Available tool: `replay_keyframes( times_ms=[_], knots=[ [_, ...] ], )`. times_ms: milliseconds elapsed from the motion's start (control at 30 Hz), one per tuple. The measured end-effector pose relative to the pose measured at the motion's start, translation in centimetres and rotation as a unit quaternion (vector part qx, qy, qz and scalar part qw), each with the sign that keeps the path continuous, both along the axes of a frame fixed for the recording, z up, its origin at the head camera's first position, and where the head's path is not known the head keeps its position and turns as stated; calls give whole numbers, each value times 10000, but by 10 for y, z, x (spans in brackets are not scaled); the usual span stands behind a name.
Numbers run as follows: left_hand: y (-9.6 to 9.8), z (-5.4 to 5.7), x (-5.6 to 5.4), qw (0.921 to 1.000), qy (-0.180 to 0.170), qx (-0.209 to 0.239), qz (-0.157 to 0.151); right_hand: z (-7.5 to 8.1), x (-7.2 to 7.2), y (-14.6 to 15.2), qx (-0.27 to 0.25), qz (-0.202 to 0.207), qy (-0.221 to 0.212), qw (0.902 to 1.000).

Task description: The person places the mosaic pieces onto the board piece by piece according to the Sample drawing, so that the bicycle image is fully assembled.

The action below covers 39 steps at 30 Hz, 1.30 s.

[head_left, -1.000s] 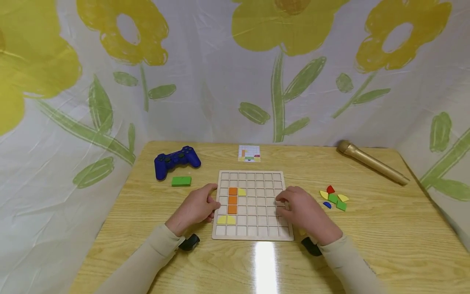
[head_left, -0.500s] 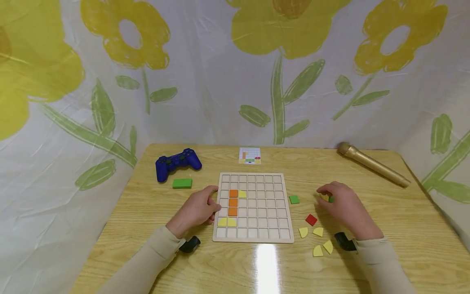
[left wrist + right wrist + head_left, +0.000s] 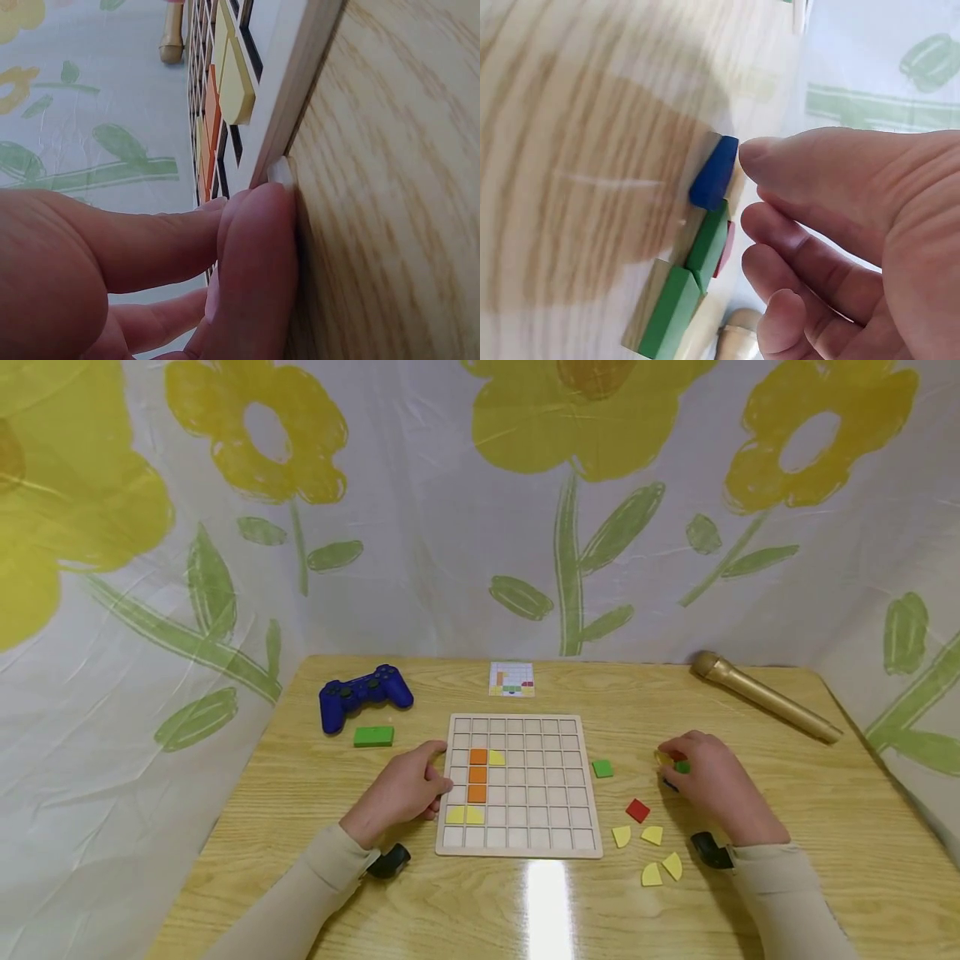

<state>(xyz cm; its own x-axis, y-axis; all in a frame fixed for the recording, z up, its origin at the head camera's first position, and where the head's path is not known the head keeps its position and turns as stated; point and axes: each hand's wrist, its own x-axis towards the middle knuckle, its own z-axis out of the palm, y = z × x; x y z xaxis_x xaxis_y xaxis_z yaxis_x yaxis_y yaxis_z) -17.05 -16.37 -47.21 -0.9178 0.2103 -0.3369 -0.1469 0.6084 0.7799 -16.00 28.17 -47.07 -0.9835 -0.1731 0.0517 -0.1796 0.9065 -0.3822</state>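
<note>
My left hand [image 3: 401, 783] lies at the left side of a wooden grid board [image 3: 538, 852], thumb and index fingertip touching its edge; the left wrist view shows the fingertips [image 3: 259, 202] low against the rim. Set in the board are three orange squares [image 3: 477, 775] in a column, a yellow quarter-circle tile [image 3: 497, 758] beside them, and two yellow tiles [image 3: 465, 815] lower left. My right hand [image 3: 716, 781] reaches over a small cluster at the right. A yellow tile [image 3: 663, 758] shows between thumb and index fingertip; I cannot tell whether they pinch it. A blue tile [image 3: 716, 172] and green tiles [image 3: 709, 244] lie close by.
Between board and right hand lie a green square [image 3: 602, 769], a red square [image 3: 638, 811] and several yellow quarter-circles [image 3: 652, 874]. A printed pattern card [image 3: 512, 680], a blue game controller [image 3: 365, 696], a green block [image 3: 373, 737] and a gold microphone [image 3: 767, 697] sit farther back.
My right hand has moved from the board's right edge rightward to the tile cluster, uncovering green, red and yellow tiles beside the board. The left hand stays at the board's left edge.
</note>
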Motion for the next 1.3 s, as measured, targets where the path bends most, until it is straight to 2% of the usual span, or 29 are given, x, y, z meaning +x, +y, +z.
replay_keyframes(
  times_ms=[367,967,1300],
  knots=[
    [0,0,-1,10000,24,-37,5,-1,-2,-3,117,91,-5,9999],
    [-1,0,1,10000,-4,46,8,1,-1,-1,95,21,-143,9999],
    [0,2,0,9999,-79,-75,20,10,5,-23,-338,139,-255,9990]
  ],
)
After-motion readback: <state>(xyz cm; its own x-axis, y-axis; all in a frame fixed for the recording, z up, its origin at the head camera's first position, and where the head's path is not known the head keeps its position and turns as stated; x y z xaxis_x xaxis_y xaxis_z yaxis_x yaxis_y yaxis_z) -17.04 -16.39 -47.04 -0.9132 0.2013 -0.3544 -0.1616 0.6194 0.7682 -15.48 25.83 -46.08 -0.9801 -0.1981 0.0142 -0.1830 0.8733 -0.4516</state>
